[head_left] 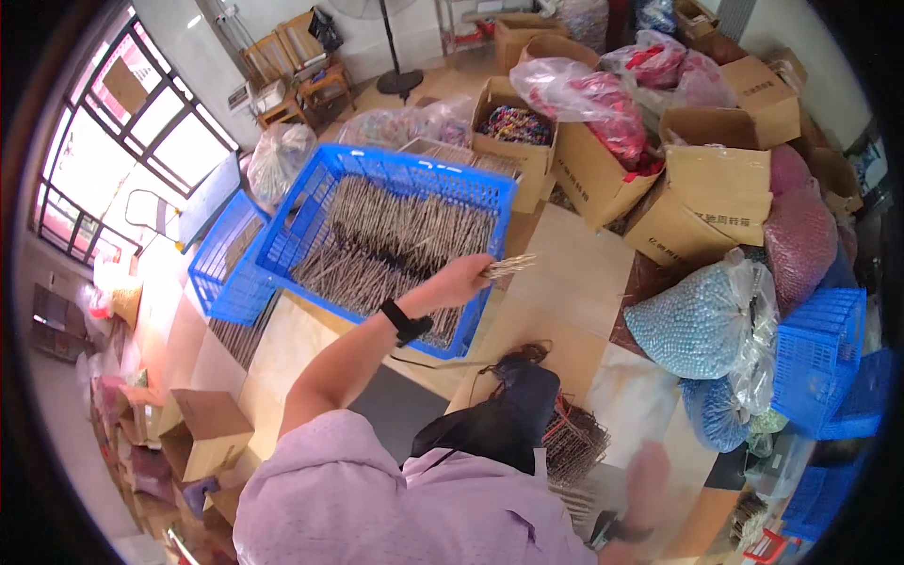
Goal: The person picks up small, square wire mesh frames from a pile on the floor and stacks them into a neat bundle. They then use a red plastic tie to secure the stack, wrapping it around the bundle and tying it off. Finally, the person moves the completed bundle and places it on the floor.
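Observation:
My left hand is closed around a small bunch of thin pale sticks, whose ends jut out to the right. It is over the right side of a large blue plastic crate. Inside the crate, thin grey-brown sticks lie packed in two rows. A dark band circles my left wrist. Down at the lower right, my right hand is smeared by motion, so its fingers do not show clearly. Near it lies a heap of thin brown rods or wire pieces, with some red among them.
Cardboard boxes and clear bags crowd the back and right. A bag of light-blue beads sits at the right, beside stacked blue crates. Another blue crate adjoins the large one. A black pouch lies by my front.

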`<move>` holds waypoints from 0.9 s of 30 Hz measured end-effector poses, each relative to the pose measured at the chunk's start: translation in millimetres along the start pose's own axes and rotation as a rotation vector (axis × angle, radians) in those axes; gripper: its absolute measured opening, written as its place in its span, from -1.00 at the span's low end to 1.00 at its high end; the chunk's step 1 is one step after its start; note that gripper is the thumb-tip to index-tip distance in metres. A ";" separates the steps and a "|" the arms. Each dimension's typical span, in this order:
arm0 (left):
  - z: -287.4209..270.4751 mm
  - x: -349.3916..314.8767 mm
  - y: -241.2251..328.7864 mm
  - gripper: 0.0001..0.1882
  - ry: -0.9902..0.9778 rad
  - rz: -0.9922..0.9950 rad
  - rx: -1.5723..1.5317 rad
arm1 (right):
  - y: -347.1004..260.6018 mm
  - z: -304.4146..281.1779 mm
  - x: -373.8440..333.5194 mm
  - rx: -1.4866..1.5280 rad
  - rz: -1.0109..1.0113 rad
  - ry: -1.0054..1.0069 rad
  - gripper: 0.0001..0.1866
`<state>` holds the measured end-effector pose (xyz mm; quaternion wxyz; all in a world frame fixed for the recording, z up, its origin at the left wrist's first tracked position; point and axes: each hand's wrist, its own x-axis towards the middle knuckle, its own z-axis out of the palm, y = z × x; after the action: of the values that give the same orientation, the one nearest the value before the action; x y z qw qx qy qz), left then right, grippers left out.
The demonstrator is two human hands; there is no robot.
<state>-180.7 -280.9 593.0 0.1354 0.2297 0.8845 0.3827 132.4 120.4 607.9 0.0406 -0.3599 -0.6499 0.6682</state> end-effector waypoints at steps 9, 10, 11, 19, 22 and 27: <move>-4.5 -15.1 -189.9 -0.72 0.030 -0.555 0.310 | 37.8 -5.6 26.7 -0.113 0.015 0.059 -0.82; 3.0 -19.5 -202.9 -0.71 -0.034 -0.631 0.323 | 36.3 -0.7 31.5 -0.148 -0.033 0.035 -0.82; 11.5 -24.6 -214.3 -0.69 -0.104 -0.709 0.347 | 33.8 4.8 36.4 -0.112 0.025 0.037 -0.81; 37.1 -67.2 -288.4 -0.70 -0.466 -0.824 0.545 | -4.5 42.4 61.8 -0.103 0.271 -0.006 -0.81; 46.0 -84.3 -303.2 -0.64 -0.644 -0.665 0.719 | -6.9 47.3 62.8 -0.103 0.296 -0.007 -0.84; 43.7 -105.8 -322.8 -0.47 -0.528 -0.699 0.606 | 1.5 44.3 54.7 -0.286 0.219 0.019 -0.83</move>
<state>-169.4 -502.2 331.8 0.4003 0.0387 0.9151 -0.0286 69.0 111.6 578.6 -0.0781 -0.4369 -0.6948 0.5660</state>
